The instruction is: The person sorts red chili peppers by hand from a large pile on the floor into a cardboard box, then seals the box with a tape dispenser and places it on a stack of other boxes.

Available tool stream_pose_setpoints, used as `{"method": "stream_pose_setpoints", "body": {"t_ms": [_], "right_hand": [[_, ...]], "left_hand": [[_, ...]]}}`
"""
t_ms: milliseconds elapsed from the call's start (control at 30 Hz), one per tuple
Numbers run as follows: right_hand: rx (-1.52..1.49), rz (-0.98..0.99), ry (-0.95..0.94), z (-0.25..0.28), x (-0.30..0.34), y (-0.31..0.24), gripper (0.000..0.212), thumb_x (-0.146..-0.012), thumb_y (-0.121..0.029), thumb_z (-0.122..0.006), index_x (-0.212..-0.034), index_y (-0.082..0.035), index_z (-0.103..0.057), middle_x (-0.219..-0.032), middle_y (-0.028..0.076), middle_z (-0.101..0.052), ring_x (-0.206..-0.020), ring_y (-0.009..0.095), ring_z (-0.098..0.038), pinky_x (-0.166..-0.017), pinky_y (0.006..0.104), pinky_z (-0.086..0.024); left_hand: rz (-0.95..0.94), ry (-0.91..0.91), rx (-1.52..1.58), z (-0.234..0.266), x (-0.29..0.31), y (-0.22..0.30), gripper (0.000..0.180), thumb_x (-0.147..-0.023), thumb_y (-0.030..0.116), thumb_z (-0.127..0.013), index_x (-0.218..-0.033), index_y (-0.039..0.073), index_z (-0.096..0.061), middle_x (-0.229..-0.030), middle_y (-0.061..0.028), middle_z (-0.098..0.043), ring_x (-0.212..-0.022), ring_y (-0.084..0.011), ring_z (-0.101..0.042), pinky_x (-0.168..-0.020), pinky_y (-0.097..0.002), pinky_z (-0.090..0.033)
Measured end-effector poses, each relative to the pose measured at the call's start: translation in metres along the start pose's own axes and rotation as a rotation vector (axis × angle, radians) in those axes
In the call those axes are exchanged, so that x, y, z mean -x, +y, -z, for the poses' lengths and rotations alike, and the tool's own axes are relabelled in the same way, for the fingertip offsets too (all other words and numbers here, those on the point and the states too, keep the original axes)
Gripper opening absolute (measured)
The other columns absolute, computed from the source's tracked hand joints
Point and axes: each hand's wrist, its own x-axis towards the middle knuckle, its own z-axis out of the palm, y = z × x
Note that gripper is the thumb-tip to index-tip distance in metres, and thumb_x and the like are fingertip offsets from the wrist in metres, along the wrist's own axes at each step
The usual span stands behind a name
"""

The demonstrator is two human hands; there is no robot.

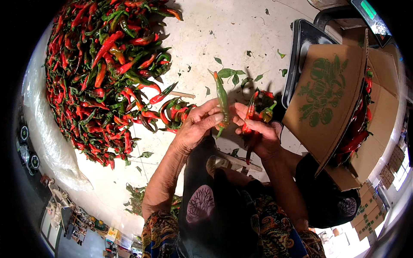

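Observation:
My left hand [197, 128] pinches a green chili pepper [221, 96] with an orange-red tip, held upright over my lap. Close beside it on the right, my right hand [263, 136] is closed around several red chili peppers [250, 112]. A dark greenish pepper [267, 112] sticks out above those fingers. Beyond both hands, loose green leaves [230, 73] lie on the pale floor. A large heap of red and green chili peppers [103, 77] spreads across the floor to the left, its near edge reaching close to my left hand.
An open cardboard box [297, 112] with peppers inside stands on a black scale [297, 47] at my right. The scale's display [371, 17] rises at the upper right. Clear plastic sheeting [51, 142] borders the heap. Leafy scraps [137, 198] lie left of my legs.

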Motion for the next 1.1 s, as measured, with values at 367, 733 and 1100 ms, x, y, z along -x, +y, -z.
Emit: {"method": "stream_pose_setpoints", "body": {"t_ms": [367, 733, 1100], "right_hand": [[0.405, 0.105, -0.090, -0.022, 0.001, -0.008, 0.028, -0.087, -0.007, -0.069, -0.114, 0.001, -0.064, -0.105, 0.005, -0.067, -0.094, 0.012, -0.061, -0.087, 0.0293, -0.048], [0.384, 0.051, 0.214, -0.014, 0.004, -0.004, 0.028, -0.083, -0.001, -0.066, -0.110, 0.001, -0.063, -0.107, 0.009, -0.068, -0.099, 0.016, -0.062, -0.092, 0.0315, -0.045], [0.201, -0.144, 0.191, -0.003, -0.002, 0.013, 0.027, -0.079, -0.005, -0.071, -0.103, -0.006, -0.059, -0.090, 0.006, -0.064, -0.088, 0.019, -0.065, -0.082, 0.0336, -0.050]], "left_hand": [[-0.098, -0.128, -0.299, -0.008, 0.009, -0.005, 0.047, -0.092, 0.010, -0.063, -0.137, 0.004, -0.049, -0.121, -0.0059, -0.061, -0.112, -0.0150, -0.054, -0.097, -0.0307, -0.043], [-0.488, 0.487, -1.229, 0.064, 0.004, -0.026, 0.034, -0.087, 0.012, -0.067, -0.119, 0.006, -0.062, -0.105, -0.0164, -0.065, -0.099, -0.0316, -0.062, -0.085, -0.0370, -0.051], [-0.346, 0.920, -1.682, 0.172, -0.005, -0.027, 0.028, -0.079, 0.010, -0.067, -0.107, 0.010, -0.067, -0.099, -0.0137, -0.063, -0.091, -0.0353, -0.057, -0.079, -0.0433, -0.048]]}}
